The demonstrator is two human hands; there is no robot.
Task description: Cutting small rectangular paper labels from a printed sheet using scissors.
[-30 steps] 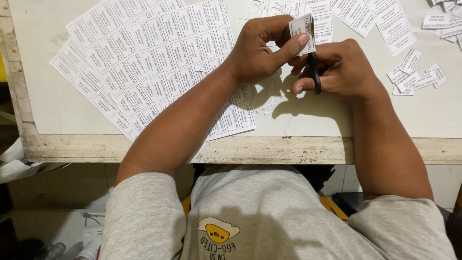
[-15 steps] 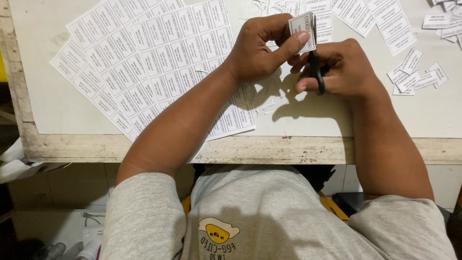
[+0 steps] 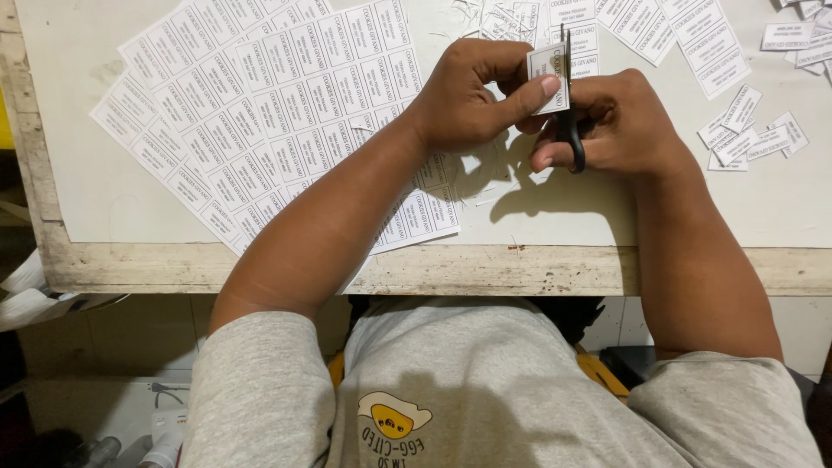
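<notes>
you are looking straight down at your own 2 hands working over a pale table top (image 3: pixel 104 199) with a worn wooden front edge. your left hand (image 3: pixel 472 95) is pinching a small white paper label (image 3: pixel 549 78) between the thumb, which is lying flat across its face, and the curled fingers behind it; the label is standing upright, held above the table and just beside your right hand. your right hand (image 3: pixel 620 121) is gripping a pair of black-handled scissors (image 3: pixel 568 130), with 1 finger threaded through the dark loop of the handle and the other fingers curled in close together. the blades are pointing away from you and running up along the right edge of the label; whether they are parted or closed is too small to tell. under your left forearm is lying a large white sheet of printed labels (image 3: pixel 260 104), set out in rows and turned at an angle to the table edge. to the right of your right hand, small cut labels (image 3: pixel 750 139) are lying loosely scattered on the table, and more uncut label sheets (image 3: pixel 667 30) are lying at the far edge. you are wearing a grey shirt (image 3: pixel 485 390) with short sleeves.
</notes>
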